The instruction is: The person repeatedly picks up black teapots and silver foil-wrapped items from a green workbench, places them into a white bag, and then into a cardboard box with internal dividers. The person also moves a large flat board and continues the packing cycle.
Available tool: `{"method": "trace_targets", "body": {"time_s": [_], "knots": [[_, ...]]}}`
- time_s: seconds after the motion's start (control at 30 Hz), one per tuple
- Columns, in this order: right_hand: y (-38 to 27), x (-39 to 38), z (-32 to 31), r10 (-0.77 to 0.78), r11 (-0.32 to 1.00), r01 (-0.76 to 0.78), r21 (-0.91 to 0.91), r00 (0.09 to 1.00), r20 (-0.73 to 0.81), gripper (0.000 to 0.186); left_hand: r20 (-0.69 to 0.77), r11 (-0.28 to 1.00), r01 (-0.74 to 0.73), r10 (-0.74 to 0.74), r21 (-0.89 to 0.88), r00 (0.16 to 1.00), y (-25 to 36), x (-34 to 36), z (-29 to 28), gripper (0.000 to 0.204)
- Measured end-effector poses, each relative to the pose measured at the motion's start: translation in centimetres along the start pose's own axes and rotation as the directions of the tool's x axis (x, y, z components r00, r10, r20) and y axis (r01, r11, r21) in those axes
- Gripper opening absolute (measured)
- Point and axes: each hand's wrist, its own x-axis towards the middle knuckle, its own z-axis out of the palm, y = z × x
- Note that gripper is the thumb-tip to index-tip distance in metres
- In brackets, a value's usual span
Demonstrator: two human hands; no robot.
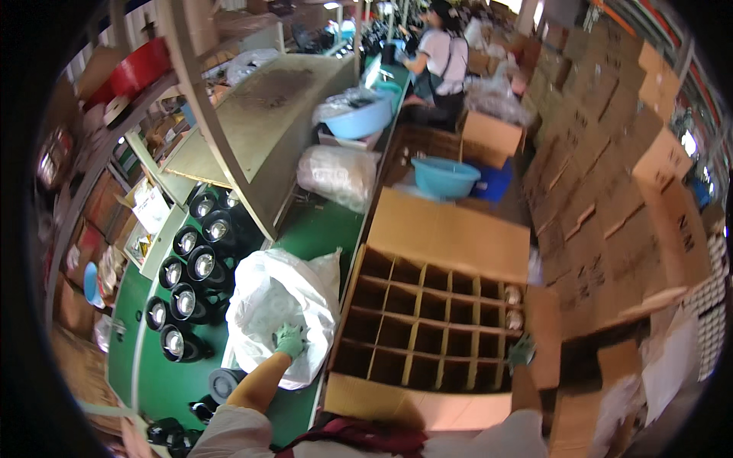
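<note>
My left hand [289, 340], in a green work glove, reaches into a white plastic bag [246, 301] standing open on the green bench. Its fingers look spread over clear plastic wrapping [276, 304] inside, and nothing shows in its grasp. To the right, a cardboard carton [450, 248] stands with its flaps up and a grid of cardboard dividers [427, 319] inside. My right hand [522, 351], also gloved, is at the carton's right side, over the near end of the last column. Its fingers are blurred. Farther up that column sit two wrapped pale items [514, 307].
Several black lamp-like housings [202, 263] with shiny centres stand left on the green bench [124, 336]. A blue basin [446, 179] is beyond the carton. Stacked cartons [603, 206] wall off the right. A person [443, 65] works farther along the line.
</note>
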Motion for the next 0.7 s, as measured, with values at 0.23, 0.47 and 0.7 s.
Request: {"method": "trace_targets", "body": {"time_s": [0.23, 0.47, 0.7], "knots": [[-2.8, 4.1, -1.6, -0.101, 0.82, 0.009, 0.572, 0.986, 0.129, 0.084, -0.071, 0.98, -0.061, 0.075, 0.192, 0.995, -4.0, -0.8, 1.0, 0.042], [-2.6, 6.3, -3.5, -0.005, 0.967, -0.033, 0.252, 0.989, 0.148, 0.079, -0.135, 0.967, -0.235, 0.247, 0.099, 0.96, -2.4, -1.9, -1.3, 0.025], [-4.6, 11.4, 1.4, -0.377, 0.919, 0.369, 0.14, 0.926, 0.036, 0.082, -0.002, 0.983, -0.179, 0.179, 0.046, 0.984, -3.1, -3.6, -1.5, 0.036]]}}
